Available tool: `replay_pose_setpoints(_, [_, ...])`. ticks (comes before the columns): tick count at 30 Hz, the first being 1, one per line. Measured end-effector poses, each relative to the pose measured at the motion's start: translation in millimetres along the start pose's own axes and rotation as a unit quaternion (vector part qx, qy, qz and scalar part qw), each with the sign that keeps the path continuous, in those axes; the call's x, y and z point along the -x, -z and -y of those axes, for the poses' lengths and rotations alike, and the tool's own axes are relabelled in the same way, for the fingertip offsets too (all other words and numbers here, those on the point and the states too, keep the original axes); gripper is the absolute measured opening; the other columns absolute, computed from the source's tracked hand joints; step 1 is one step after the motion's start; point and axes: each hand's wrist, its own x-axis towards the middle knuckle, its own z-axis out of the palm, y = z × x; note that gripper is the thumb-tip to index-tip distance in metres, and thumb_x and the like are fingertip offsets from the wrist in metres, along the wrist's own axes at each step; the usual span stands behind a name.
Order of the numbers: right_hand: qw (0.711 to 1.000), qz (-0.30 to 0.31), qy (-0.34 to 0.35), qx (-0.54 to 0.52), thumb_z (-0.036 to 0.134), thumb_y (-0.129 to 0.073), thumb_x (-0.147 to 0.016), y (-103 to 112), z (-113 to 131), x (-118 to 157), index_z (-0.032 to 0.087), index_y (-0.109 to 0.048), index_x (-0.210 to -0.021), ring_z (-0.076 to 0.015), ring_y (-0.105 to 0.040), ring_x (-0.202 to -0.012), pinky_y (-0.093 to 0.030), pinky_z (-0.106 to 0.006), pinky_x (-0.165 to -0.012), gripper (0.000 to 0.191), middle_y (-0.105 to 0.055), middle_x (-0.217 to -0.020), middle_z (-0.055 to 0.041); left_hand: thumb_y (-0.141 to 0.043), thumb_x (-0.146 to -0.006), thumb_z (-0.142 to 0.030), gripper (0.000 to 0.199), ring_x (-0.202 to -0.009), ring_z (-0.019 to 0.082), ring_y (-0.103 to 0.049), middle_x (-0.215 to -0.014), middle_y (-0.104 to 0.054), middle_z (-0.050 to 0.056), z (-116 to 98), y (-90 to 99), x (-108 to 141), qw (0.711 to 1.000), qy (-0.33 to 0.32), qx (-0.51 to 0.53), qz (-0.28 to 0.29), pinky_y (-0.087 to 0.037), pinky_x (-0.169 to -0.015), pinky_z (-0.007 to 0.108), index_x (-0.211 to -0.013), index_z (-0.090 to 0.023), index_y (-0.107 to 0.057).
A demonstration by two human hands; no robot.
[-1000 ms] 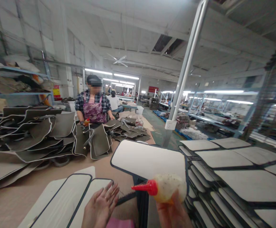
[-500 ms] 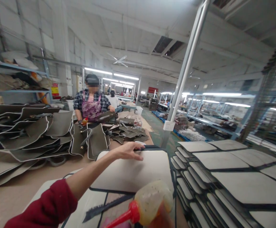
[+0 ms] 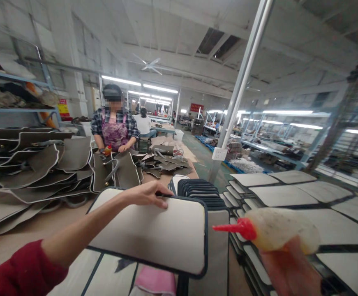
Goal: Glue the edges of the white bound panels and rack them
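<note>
My left hand [image 3: 149, 194] pinches the top edge of a pale, dark-edged panel [image 3: 154, 230], which is tilted above the table. At the lower right, my right hand [image 3: 292, 265] is wrapped round a cloudy squeeze bottle [image 3: 285, 226] of yellowish liquid, its red nozzle pointing left. Behind the held panel stands a row of dark-edged panels [image 3: 202, 193]. Beneath it, a pink cloth [image 3: 155, 279] and more pale panels [image 3: 78, 269] show in part.
Stacks of pale panels [image 3: 289, 195] fill the right side. Grey-brown pieces with white edges [image 3: 40, 164] are heaped at the left. Across the table, a person [image 3: 114, 127] in a purple apron handles pieces. A metal post [image 3: 240, 78] rises beyond the panels.
My left hand has moved left and lifted the panel away from the row behind. My right hand has carried the bottle right and up. The person opposite has lowered a piece.
</note>
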Motion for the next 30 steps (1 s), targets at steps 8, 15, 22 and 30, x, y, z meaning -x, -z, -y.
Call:
replay_pose_setpoints(8, [0.999,0.028,0.045,0.001,0.037,-0.091,-0.034,-27.9,27.6,-19.5,0.026,-0.067,-0.098,-0.0187,-0.063,-0.085,-0.055,-0.024,-0.067,0.069,-0.065,-0.105,-0.0035,-0.07,-0.076,-0.04,0.035,-0.081,0.016,-0.055,-0.087,-0.065,0.0,-29.3,2.8,28.3,0.998,-0.012,-0.036,0.049,-0.038,-0.071,0.018,-0.099,-0.014,-0.072])
replay_pose_setpoints(15, [0.988,0.106,0.106,0.033,0.032,-0.088,-0.048,-29.3,30.4,-16.5,0.023,-0.068,-0.092,-0.0177,-0.065,-0.074,-0.056,-0.025,-0.07,0.049,-0.067,-0.089,-0.0055,-0.07,-0.076,-0.04,0.039,-0.085,0.018,-0.057,-0.093,-0.066,0.001,-31.0,6.3,34.1,0.997,-0.005,-0.003,0.078,-0.042,-0.075,0.019,-0.105,-0.013,-0.071])
replay_pose_setpoints(22, [0.989,0.108,0.088,0.045,0.029,-0.085,-0.054,-23.8,35.5,-1.5,0.024,-0.068,-0.099,-0.0174,-0.065,-0.081,-0.054,-0.021,-0.068,0.048,-0.067,-0.097,-0.0064,-0.072,-0.074,-0.04,0.038,-0.081,0.017,-0.056,-0.089,-0.067,0.0,-30.2,7.8,34.8,0.997,0.009,0.016,0.073,-0.042,-0.071,0.019,-0.103,-0.016,-0.074])
replay_pose_setpoints(30, [0.984,0.139,0.089,0.065,0.03,-0.084,-0.052,-11.3,27.6,-11.7,0.026,-0.061,-0.118,-0.0224,-0.064,-0.084,-0.056,-0.033,-0.074,0.07,-0.061,-0.114,-0.0113,-0.073,-0.074,-0.043,0.041,-0.084,0.018,-0.059,-0.093,-0.07,0.001,-25.0,10.8,33.9,0.995,0.008,0.059,0.084,-0.045,-0.075,0.021,-0.104,-0.016,-0.074])
